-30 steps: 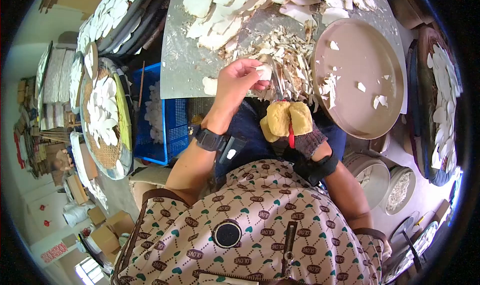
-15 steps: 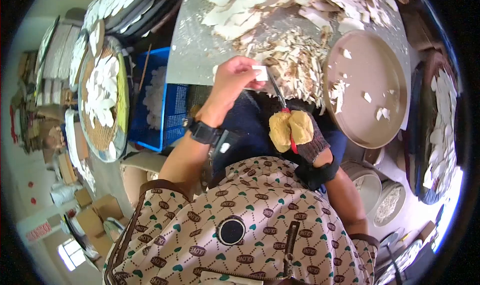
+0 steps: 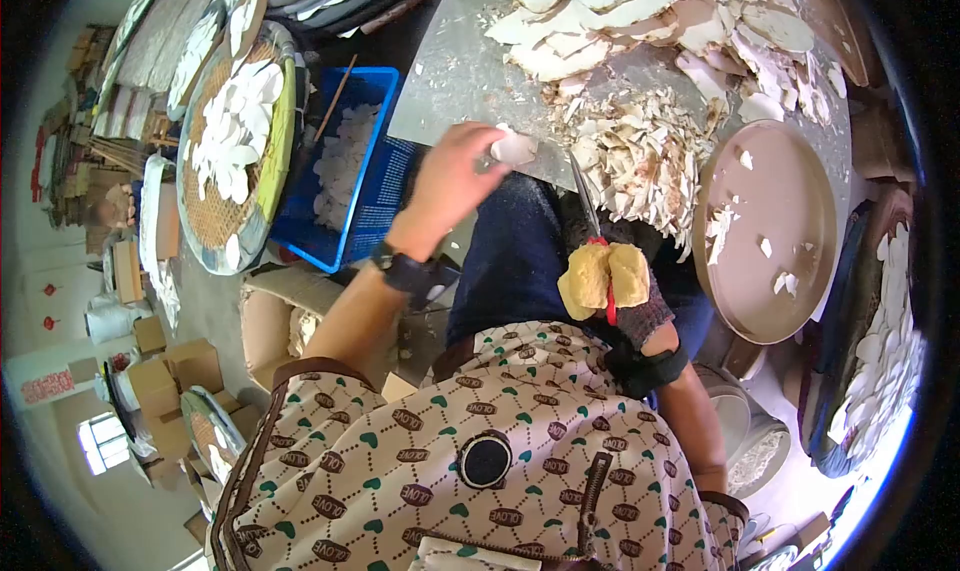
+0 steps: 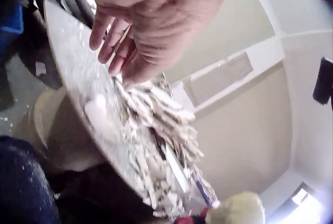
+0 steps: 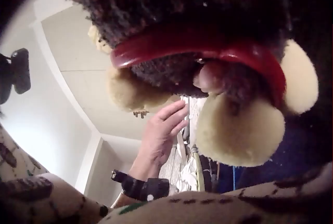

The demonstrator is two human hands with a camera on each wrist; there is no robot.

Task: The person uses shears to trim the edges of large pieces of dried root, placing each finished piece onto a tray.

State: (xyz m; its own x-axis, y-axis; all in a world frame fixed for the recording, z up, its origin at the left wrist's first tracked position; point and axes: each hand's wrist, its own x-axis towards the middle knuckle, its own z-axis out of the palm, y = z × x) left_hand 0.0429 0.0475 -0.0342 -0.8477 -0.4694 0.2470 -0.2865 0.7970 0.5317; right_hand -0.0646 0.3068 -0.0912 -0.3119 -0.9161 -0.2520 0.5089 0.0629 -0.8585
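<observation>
My left hand (image 3: pixel 455 186) is at the table's near edge, with fingers loosely extended. A small white slice (image 3: pixel 513 147) overlaps its fingertips in the head view. In the left wrist view that white slice (image 4: pixel 99 113), blurred, appears apart from the fingers of the left hand (image 4: pixel 151 26). My right hand (image 3: pixel 640 306), in a dark knitted glove, grips scissors (image 3: pixel 587 193) with red handles (image 5: pixel 182 47) wrapped in yellow foam pads (image 3: pixel 605 276). Their blades point toward a heap of white and brown trimmings (image 3: pixel 640 161) on the grey table (image 3: pixel 450 81).
Large white slices (image 3: pixel 590 11) are piled at the back of the table. A round tan tray (image 3: pixel 770 301) with a few scraps lies to the right. At left are a blue crate (image 3: pixel 300 226) of white pieces, a woven tray (image 3: pixel 195 206) and a cardboard box (image 3: pixel 265 336).
My left hand has loosened its pinch on the white slice and drawn away from the scissors blades. The head view has turned, shifting the table right and down. The right hand keeps its grip.
</observation>
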